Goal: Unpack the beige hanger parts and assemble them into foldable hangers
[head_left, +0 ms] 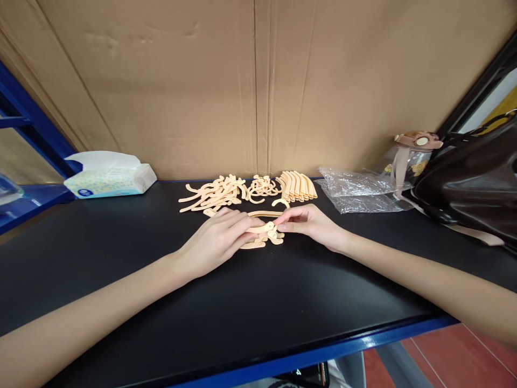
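Observation:
My left hand [220,235] is closed around a beige plastic hanger arm [259,229], whose rounded end with a hole points right. My right hand [310,225] pinches a small beige piece at that end; the fingertips hide most of it, so its exact shape cannot be made out. Just under the hands lie more beige parts [253,246], partly covered. Behind them a curved hanger arm [264,214] lies across the tabletop, with a loose hanger hook [281,202] beyond it.
Along the cardboard wall [181,97] lie a heap of hanger arms [218,193], a pile of hooks [263,187] and a neat row of arms [298,186]. A tissue pack [111,178] stands left. Clear plastic bags [355,188], a strapped bottle [416,153] and a black bag [464,178] are right.

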Tool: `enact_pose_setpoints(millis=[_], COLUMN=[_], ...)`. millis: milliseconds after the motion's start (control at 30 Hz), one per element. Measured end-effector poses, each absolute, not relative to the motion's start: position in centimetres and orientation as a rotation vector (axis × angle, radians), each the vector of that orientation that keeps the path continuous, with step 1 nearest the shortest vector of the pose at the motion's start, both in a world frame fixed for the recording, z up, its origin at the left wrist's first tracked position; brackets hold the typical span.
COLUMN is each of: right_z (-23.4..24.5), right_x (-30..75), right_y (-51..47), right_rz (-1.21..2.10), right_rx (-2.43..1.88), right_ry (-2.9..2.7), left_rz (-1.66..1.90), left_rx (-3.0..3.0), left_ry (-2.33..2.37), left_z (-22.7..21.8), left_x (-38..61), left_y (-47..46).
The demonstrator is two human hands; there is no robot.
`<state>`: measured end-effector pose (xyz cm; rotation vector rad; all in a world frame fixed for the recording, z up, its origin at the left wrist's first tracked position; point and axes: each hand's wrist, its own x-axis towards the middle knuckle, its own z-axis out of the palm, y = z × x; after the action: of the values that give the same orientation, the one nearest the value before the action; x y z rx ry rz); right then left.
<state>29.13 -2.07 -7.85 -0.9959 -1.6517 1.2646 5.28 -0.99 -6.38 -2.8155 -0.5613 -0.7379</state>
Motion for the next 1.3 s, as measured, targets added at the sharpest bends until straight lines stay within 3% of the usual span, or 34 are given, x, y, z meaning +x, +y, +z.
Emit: enact_pose_setpoints(millis=[167, 500, 1300], right_z=[-7.8, -7.5, -7.6], right_x=[29.2, 29.4, 29.4], right_y=[-2.1, -2.3, -2.2], right_rz=[1.236, 1.311, 1.31], right_rx=[-1.004, -0.918, -1.004], right_ry=[-1.667, -1.639, -1.67], left_rz=[-0.685, -0.671, -0.657], left_rx=[-2.726, -2.697, -2.696], left_ry=[-0.368, -0.575, -0.417], left_z=[-6.2, -6.5, -6.7], left_x=[5.8, 4.9, 4.8], left_y=[-1.9, -0.9, -0.9])
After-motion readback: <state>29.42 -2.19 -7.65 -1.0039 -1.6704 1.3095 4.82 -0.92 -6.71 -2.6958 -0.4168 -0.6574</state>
